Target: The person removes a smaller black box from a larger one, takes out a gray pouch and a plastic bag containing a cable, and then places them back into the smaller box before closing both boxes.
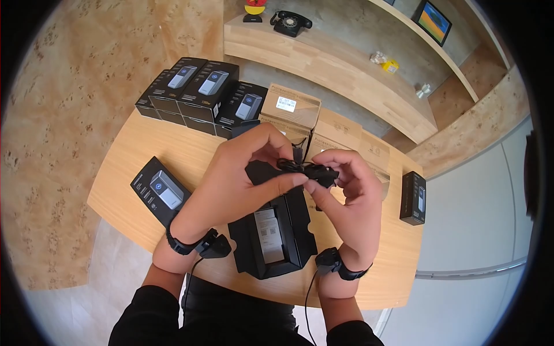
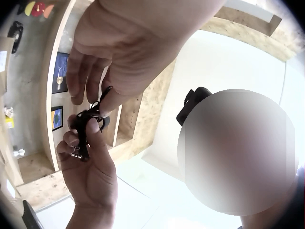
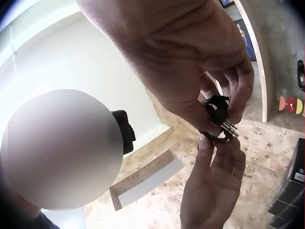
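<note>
Above the table, both hands hold a bundled black cable (image 1: pixel 309 169) with thin loops. Silvery metal plugs (image 3: pixel 229 127) stick out from it in the right wrist view. My left hand (image 1: pixel 234 179) pinches the looped side between thumb and fingers. The right hand (image 1: pixel 356 199) grips the other side, its thumb close to the left thumb. Beneath the hands lies an open black box (image 1: pixel 300 230) with its flaps spread. A pale printed panel (image 1: pixel 269 236) with small square codes shows inside it. The left hand and forearm partly cover the box's far end.
A black printed sleeve or box (image 1: pixel 161 187) lies at the left. Stacked black boxes (image 1: pixel 196 92) stand at the back left, brown cartons (image 1: pixel 294 106) at the back middle. Another black box (image 1: pixel 412 199) is at the right table edge. A shelf (image 1: pixel 340 60) holds a black telephone (image 1: pixel 291 23).
</note>
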